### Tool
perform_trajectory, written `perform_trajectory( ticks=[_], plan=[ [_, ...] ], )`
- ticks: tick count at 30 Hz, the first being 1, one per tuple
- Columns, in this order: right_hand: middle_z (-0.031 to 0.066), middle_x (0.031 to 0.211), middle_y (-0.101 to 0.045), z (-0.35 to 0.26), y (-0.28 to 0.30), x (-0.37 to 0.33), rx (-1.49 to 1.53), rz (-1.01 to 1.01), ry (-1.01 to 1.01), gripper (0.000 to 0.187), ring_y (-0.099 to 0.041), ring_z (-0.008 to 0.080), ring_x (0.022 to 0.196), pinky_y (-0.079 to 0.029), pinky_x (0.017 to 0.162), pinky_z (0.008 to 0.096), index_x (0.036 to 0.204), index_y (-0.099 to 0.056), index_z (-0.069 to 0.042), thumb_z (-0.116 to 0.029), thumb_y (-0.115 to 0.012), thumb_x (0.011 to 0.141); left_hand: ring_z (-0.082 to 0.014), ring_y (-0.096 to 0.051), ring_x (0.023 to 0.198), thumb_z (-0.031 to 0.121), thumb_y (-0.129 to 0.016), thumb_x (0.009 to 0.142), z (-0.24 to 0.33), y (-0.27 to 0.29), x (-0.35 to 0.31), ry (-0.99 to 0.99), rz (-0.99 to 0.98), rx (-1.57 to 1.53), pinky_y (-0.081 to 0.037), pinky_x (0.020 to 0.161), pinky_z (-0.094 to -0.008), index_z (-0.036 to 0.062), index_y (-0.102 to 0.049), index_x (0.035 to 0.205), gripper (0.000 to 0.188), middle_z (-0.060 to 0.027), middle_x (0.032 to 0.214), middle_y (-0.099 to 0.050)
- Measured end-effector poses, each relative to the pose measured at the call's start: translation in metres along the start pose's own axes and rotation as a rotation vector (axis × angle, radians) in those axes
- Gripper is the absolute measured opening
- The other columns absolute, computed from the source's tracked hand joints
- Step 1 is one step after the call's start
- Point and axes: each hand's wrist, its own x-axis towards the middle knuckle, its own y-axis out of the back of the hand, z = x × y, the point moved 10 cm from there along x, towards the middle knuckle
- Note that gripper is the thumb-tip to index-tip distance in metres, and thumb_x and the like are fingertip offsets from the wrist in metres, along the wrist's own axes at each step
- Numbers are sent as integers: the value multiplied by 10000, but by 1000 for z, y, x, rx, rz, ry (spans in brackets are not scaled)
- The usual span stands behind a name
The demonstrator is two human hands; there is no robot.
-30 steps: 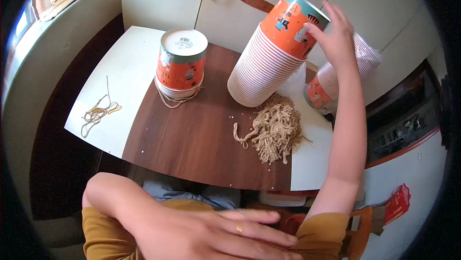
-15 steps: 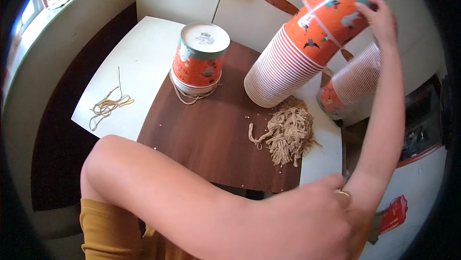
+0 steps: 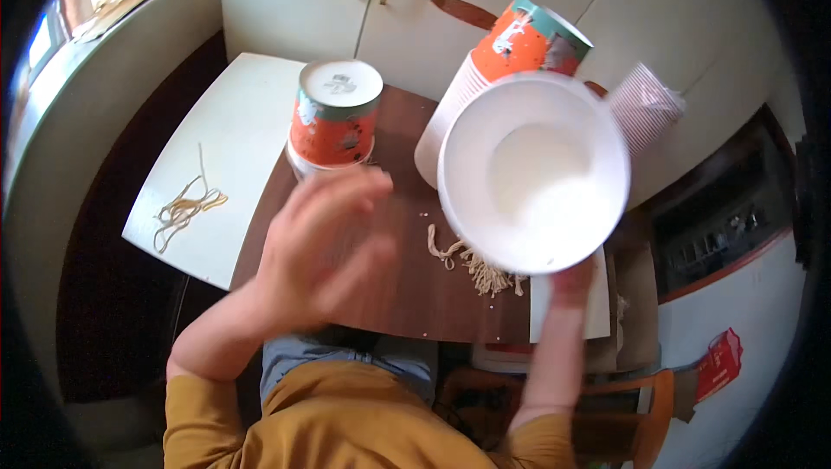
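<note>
Holding a round white-lined paper bucket (image 3: 535, 174) above the right part of the brown-and-white table (image 3: 407, 300) with a largely hidden right hand (image 3: 573, 287), presumably keeping its mouth unobstructed, and spreading the left hand (image 3: 303, 248) near the front edge.

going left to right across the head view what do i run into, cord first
Tangled cord → upside-down orange cups → open white-lined cup → plastic-wrapped cup stack → red packaging.
</note>
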Motion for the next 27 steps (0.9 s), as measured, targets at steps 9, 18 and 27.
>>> perform_trajectory(
  ticks=[9, 18, 27],
  plan=[
    [192, 1350, -476, 91, -178, -114, 1310, -46, -859, 423, -539, 288, 1185, -496, 976, 416, 1392, -367, -6, -181, -400, 1009, -211, -624, 821, 71, -604, 797, -110, -26, -12, 641, -128, -68, -496, 751, -321, -58, -632, 1076, 309, -137, 955, -620],
    [74, 863, -655, 55, -30, -20, -506, -173, -278, 135, -608, 150, 759, -482, 686, 288, 930, -670, 7, -110, -628, 879, -148, -613, 719, 23, -539, 736, -145, -20, -50, 850, -247, 2, -496, 676, -281, -74, -639, 1046, 340, -132, 827, -674],
    [106, 913, -618, 52, -55, 42, -1002, -338, 29, 127, -574, 301, 933, -473, 831, 398, 900, -688, -60, -106, -668, 783, -121, -571, 703, 77, -592, 760, -141, -19, -63, 879, -217, 13, -478, 660, -267, -44, -632, 1093, 356, -95, 801, -648]
  ],
)
